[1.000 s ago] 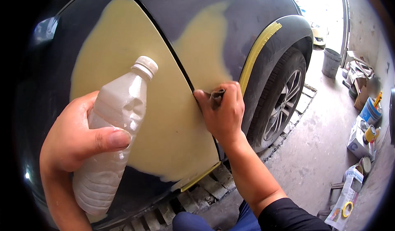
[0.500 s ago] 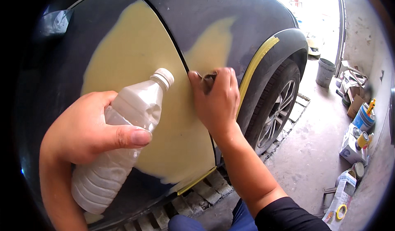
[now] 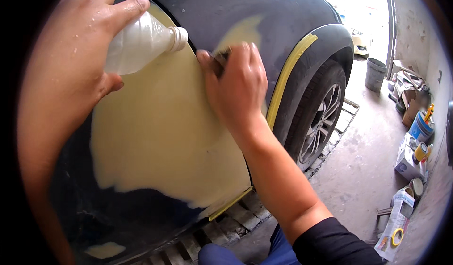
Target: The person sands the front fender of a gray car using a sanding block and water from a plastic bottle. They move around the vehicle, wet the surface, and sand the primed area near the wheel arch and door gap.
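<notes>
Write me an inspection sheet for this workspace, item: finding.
Surface: dark car body with a big yellowish patch; yellow tape along the wheel arch.
Job's things: clear plastic bottle with a white cap, tipped well over; small dark piece, kind unclear.
Clutter: grey bucket, blue bucket and white box, right side.
Hands: left hand grips the bottle; right hand holds the dark piece at the car.
Cables: nothing seen.
Surroundings: stained wall, grey floor, bright opening beyond.
</notes>
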The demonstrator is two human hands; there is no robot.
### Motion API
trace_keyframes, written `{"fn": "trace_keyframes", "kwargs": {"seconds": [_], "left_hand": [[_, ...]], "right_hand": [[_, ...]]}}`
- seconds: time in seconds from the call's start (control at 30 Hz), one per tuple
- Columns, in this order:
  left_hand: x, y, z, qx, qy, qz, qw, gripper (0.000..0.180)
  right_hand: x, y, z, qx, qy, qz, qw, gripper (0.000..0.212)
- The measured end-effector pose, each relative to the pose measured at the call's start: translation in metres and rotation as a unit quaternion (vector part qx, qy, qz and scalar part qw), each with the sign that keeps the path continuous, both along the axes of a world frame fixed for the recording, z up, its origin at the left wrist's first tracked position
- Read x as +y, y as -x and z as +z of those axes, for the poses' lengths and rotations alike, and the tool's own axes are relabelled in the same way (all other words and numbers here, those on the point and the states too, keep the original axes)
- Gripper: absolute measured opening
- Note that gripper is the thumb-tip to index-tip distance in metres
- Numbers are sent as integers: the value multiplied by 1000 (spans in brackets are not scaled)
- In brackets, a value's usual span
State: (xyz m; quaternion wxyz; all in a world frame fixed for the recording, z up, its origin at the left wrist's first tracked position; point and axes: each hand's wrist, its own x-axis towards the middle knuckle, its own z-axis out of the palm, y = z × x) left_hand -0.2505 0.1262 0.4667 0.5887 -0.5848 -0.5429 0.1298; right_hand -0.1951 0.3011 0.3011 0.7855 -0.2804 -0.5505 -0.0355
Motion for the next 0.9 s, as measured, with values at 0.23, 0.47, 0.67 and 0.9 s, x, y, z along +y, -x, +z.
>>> {"fn": "trace_keyframes", "kwargs": {"seconds": [0.23, 0.47, 0.67, 0.9], "left_hand": [[9, -1, 2, 71, -52, -31, 996, 92], [15, -2, 4, 114, -49, 14, 992, 93], [15, -2, -3, 80, -38, 5, 996, 93], [13, 16, -4, 95, -38, -23, 995, 96]], "right_hand": [[1, -2, -31, -25, 51, 16, 998, 37], [-1, 8, 17, -8, 19, 10, 1000, 36], [7, -7, -23, -46, -10, -30, 998, 33], [-5, -1, -11, -58, 50, -13, 997, 33]]}}
